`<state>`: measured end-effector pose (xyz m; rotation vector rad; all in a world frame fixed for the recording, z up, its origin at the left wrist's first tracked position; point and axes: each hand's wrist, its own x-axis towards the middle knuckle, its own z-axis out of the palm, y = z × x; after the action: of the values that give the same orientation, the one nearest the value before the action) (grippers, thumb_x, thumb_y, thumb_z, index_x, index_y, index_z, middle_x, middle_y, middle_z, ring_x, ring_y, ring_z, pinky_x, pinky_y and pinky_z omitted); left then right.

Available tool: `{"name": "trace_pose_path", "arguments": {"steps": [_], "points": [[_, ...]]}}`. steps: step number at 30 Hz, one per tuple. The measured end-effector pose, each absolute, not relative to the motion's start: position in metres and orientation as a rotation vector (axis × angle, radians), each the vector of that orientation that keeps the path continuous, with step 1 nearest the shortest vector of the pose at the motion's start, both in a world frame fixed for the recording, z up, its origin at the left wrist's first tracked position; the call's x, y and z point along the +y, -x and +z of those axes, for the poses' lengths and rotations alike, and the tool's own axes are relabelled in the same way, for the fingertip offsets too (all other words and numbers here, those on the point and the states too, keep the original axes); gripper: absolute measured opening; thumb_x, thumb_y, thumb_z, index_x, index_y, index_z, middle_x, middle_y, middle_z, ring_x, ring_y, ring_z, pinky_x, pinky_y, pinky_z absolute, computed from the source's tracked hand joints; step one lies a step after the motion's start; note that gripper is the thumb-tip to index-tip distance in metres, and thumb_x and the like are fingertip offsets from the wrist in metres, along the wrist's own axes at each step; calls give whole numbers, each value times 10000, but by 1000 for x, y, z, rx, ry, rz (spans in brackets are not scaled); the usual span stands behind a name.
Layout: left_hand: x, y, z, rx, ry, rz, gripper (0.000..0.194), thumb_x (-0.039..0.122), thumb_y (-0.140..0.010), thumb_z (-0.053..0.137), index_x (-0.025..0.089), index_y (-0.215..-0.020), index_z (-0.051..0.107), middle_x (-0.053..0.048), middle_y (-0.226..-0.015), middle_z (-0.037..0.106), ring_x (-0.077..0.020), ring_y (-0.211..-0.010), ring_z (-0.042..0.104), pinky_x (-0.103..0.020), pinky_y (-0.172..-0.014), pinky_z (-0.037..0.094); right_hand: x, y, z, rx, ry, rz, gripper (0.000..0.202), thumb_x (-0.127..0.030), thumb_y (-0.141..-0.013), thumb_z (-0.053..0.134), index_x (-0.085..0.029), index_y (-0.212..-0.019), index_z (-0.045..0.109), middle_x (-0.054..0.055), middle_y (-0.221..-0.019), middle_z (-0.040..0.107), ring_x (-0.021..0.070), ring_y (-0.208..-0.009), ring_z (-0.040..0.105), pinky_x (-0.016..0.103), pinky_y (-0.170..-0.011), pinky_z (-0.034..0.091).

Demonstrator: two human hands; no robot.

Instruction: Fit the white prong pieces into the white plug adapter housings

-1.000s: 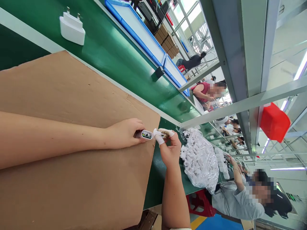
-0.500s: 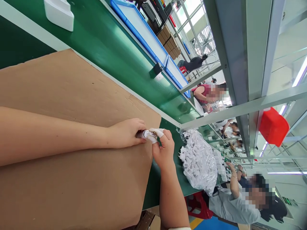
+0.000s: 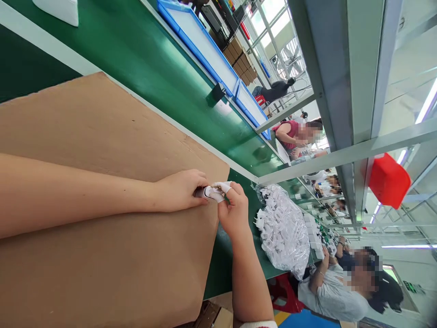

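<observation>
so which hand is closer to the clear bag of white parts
Right. The right hand is just short of the clear bag, not touching it; the left hand is farther away, over the cardboard.

The casing (image 3: 200, 193) sits between the hands (image 3: 178, 191) over the cardboard sheet (image 3: 112, 259), the bag (image 3: 283, 230) beyond on the bench (image 3: 217, 269).

I count: left hand (image 3: 179, 191), one; right hand (image 3: 235, 212), one; white finger covers (image 3: 221, 186), two visible; gripped white casing (image 3: 200, 193), one; cardboard sheet (image 3: 102, 264), one; black block (image 3: 215, 94), one; blue-framed panels (image 3: 208, 43), two; plastic bag (image 3: 285, 232), one, white parts inside too crowded to tally; red bin (image 3: 389, 180), one.
</observation>
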<state>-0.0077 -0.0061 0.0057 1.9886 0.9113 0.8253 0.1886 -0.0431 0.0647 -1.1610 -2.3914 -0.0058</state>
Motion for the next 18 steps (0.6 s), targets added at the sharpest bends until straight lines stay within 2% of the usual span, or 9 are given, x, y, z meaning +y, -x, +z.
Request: {"name": "trace_pose_path", "arguments": {"steps": [2,6,11,15,18], "points": [[-6,8,6,913,-1980,821,279,411,-869,660,187,-708,612,-61,-822,600,-226,-784,577,-330,-684,403,-43,-188,64,-2376,1164,21,394,-6,-845,512,-213,-1096,733,47,-922,686,205,-860,598,311,-729,505],[-6,7,6,908,-1986,820,271,405,-860,662,183,-711,619,-59,-814,592,-221,-775,578,-328,-684,402,-46,-187,65,-2406,1184,-135,363,-22,-831,507,-207,-1039,741,48,-842,639,213,-805,557,317,-682,466],[-5,7,8,913,-1981,822,280,420,-857,664,185,-713,618,-61,-818,595,-226,-787,584,-326,-689,404,-46,-189,61,-2392,1212,-57,389,-24,-827,514,-214,-1070,752,43,-860,646,204,-818,576,306,-699,482],[-2,9,5,939,-1994,783,339,486,-880,626,189,-717,618,-58,-809,582,-217,-767,568,-319,-681,398,-36,-190,57,-2344,1304,60,334,-59,-865,556,-221,-1063,771,35,-866,647,196,-837,607,296,-729,512],[-8,6,1,957,-2050,779,434,579,-918,553,183,-788,673,-55,-834,611,-223,-819,577,-309,-740,415,-37,-186,59,-2337,1454,64,333,-61,-851,610,-242,-1073,779,15,-905,677,175,-876,654,266,-773,539]]}}
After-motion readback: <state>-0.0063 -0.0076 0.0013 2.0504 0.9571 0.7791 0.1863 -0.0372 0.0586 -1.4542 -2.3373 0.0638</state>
